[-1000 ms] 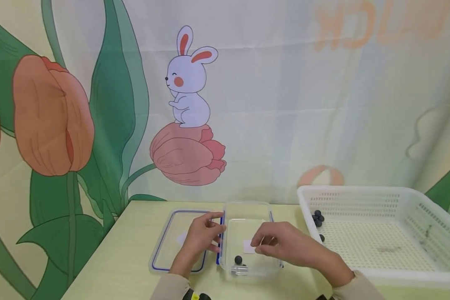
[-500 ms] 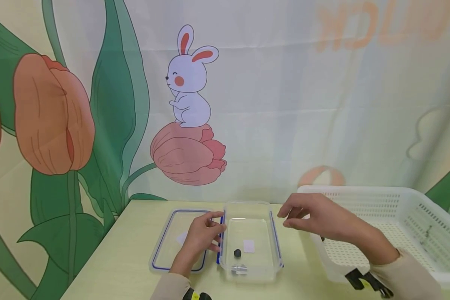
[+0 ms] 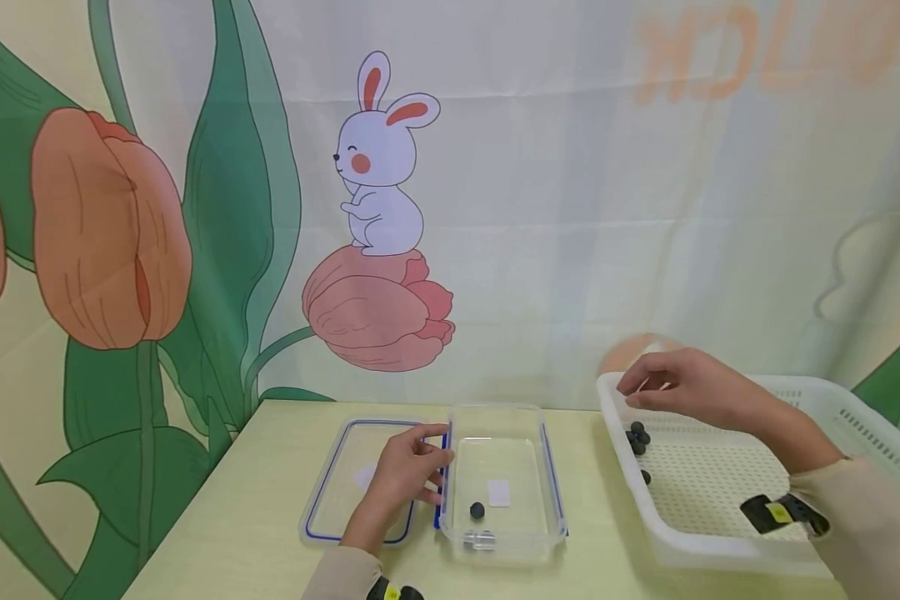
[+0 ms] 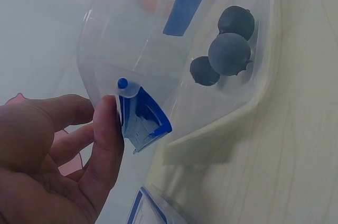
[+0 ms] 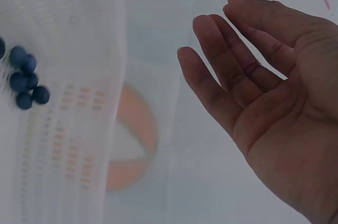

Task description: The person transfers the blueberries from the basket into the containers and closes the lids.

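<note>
Blueberries [image 3: 477, 510] sat in the near end of the clear box [image 3: 552, 467], lower centre of the head view. One showed plainly there; the rest blurred behind the front clip [image 3: 480, 540]. Left wrist view gave three, bunched and touching. Box ran off the top of that view.

Left hand [image 3: 405, 467] pinched the box's left edge by a blue latch [image 4: 142, 121], hiding part of that edge and some of the lid [image 3: 322, 500]. Lid lay just left of the box, flat on the table [image 3: 217, 533]. White label [image 3: 498, 493] at the box, too small to read.

Right hand [image 3: 686, 387] hung, fingers loosely curved and unloaded, above the left part of the white basket [image 3: 648, 521], blocking a stretch of its far rim. Basket berries [image 3: 637, 437] clustered along the left wall; right wrist view clipped one at its left edge. Basket was cut off at frame right.

Box mouth was uncovered. Strip of tabletop separated box from basket; more table spread lower left. Printed backdrop [image 3: 532, 250] rose behind the table's far edge.
</note>
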The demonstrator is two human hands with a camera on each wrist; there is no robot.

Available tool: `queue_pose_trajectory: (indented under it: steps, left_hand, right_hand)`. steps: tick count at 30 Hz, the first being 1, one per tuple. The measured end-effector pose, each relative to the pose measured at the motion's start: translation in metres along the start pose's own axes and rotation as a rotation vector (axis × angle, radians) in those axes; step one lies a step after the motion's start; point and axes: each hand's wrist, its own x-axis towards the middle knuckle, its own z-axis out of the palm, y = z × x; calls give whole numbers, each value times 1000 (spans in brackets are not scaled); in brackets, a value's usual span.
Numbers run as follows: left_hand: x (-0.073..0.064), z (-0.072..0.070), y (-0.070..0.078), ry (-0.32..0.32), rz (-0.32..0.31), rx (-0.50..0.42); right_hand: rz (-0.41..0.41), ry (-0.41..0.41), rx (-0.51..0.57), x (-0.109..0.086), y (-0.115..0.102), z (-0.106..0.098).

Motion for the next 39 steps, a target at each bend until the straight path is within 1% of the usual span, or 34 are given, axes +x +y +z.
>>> queue_pose_trajectory:
  steps: [2,6,11,13,18,22,28,32,39]
  left_hand:
    - [-1,0,0,0,4,-3]
    - [0,-1,0,4,3,-3]
    - [1,0,0,10,1,5]
    - [1,0,0,11,0,6]
    - [1,1,-1,7,-2,11]
    - [1,0,-1,12,-1,17]
    - [0,0,1,12,-7,14]
    - [-1,0,1,9,-8,11]
    - [-1,-2,1,6,-8,10]
  right_hand:
    - [8,6,-7,2,11,-1]
    - [32,-5,16,5,34,-1]
    - [96,-38,71,7,64,5]
    - [113,-55,70,7,75,8]
    - [127,-100,22,7,98,17]
    - [122,-122,1,9,110,22]
    - [79,-156,-28,12,123,28]
    - [48,-180,-61,13,129,32]
    - [20,-221,-102,14,133,40]
